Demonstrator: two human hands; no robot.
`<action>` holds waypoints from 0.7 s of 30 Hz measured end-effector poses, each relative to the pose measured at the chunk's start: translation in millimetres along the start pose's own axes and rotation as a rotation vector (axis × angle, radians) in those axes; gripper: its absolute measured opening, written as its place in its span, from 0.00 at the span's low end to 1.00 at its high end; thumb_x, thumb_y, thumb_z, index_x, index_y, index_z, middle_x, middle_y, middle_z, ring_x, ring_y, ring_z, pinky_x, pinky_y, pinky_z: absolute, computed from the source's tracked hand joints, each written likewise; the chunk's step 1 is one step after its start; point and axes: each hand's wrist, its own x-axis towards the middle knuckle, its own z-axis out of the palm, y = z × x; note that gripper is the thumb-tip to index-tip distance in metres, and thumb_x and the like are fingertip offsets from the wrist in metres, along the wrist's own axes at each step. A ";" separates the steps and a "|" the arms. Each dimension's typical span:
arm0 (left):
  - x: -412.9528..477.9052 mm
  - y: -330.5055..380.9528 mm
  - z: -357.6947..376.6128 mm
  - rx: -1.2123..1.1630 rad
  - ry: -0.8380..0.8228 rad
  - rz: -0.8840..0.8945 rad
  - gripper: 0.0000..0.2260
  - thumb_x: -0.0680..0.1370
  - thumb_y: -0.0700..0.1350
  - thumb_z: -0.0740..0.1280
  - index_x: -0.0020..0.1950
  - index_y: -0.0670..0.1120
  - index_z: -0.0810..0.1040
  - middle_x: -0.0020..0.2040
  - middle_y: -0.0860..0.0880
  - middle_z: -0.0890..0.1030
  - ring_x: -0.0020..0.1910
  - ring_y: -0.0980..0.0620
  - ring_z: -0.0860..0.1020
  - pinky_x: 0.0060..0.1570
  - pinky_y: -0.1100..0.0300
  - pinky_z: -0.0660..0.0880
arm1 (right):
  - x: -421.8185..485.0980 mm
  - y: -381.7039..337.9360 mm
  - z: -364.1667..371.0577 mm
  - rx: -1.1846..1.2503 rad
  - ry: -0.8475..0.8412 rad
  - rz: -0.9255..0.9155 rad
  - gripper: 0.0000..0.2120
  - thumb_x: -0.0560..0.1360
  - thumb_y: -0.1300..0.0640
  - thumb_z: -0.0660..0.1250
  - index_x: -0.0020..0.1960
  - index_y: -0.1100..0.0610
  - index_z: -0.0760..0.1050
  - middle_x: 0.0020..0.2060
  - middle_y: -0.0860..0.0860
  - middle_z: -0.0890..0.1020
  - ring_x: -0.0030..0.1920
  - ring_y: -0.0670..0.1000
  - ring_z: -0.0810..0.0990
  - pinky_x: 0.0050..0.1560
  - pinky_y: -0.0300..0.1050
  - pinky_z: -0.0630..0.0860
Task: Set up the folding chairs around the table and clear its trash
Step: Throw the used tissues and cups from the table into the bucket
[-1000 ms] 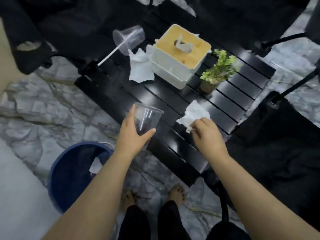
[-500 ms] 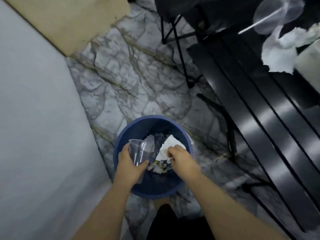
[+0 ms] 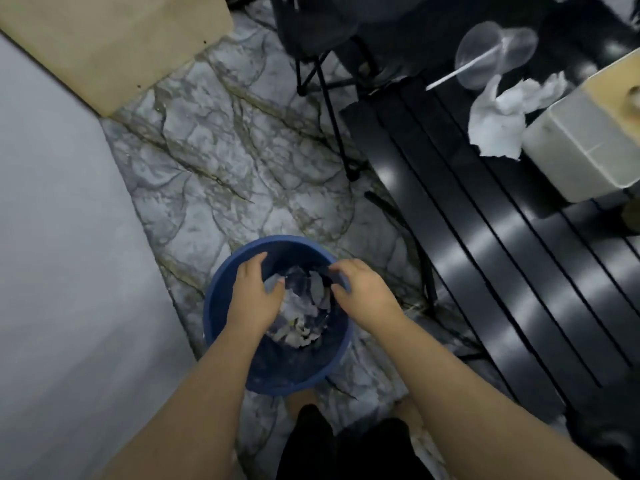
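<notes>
A blue bin (image 3: 221,292) stands on the marble floor between my feet and the wall, with crumpled tissues and trash (image 3: 301,317) inside. Both hands hover over its mouth. My left hand (image 3: 254,296) is open, fingers spread, holding nothing. My right hand (image 3: 360,289) is also open and empty. To the right is the black slatted table (image 3: 485,244). On it lie a clear plastic cup with a white straw (image 3: 485,60) on its side and a crumpled white tissue (image 3: 498,126).
A white tissue box with a wooden lid (image 3: 581,147) sits on the table's right side. A black folding chair (image 3: 318,32) stands beyond the table's far corner. A grey wall runs along the left. My bare feet are below the bin.
The clear cup left my left hand and the tissue left my right hand; both dropped into the bin. Both hands now hover empty above it.
</notes>
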 end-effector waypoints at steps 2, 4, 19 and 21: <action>1.0 44.0 -1.6 0.030 0.033 0.084 0.23 0.77 0.45 0.64 0.71 0.47 0.62 0.70 0.44 0.65 0.68 0.45 0.66 0.65 0.51 0.68 | -10.6 -6.2 -42.4 0.037 0.079 -0.030 0.16 0.77 0.58 0.62 0.65 0.55 0.70 0.62 0.53 0.73 0.59 0.53 0.74 0.53 0.38 0.68; -0.9 90.7 0.4 0.061 0.051 0.189 0.21 0.77 0.45 0.63 0.69 0.47 0.64 0.68 0.45 0.67 0.67 0.46 0.67 0.61 0.55 0.67 | -22.4 -5.1 -83.8 0.049 0.136 -0.048 0.16 0.77 0.57 0.62 0.65 0.54 0.70 0.62 0.52 0.73 0.58 0.52 0.74 0.52 0.41 0.70; 48.5 319.1 92.7 0.167 -0.044 0.609 0.19 0.76 0.42 0.64 0.67 0.49 0.68 0.66 0.47 0.69 0.64 0.48 0.68 0.59 0.61 0.63 | -40.6 91.0 -277.4 0.045 0.458 0.116 0.20 0.76 0.57 0.63 0.67 0.51 0.67 0.64 0.49 0.72 0.64 0.50 0.71 0.61 0.43 0.68; 72.9 330.8 110.5 0.206 -0.083 0.638 0.20 0.75 0.43 0.64 0.67 0.49 0.69 0.66 0.48 0.70 0.65 0.48 0.67 0.59 0.62 0.61 | -21.4 95.6 -293.2 0.067 0.505 0.118 0.19 0.76 0.57 0.63 0.67 0.51 0.68 0.64 0.49 0.72 0.63 0.51 0.71 0.61 0.45 0.69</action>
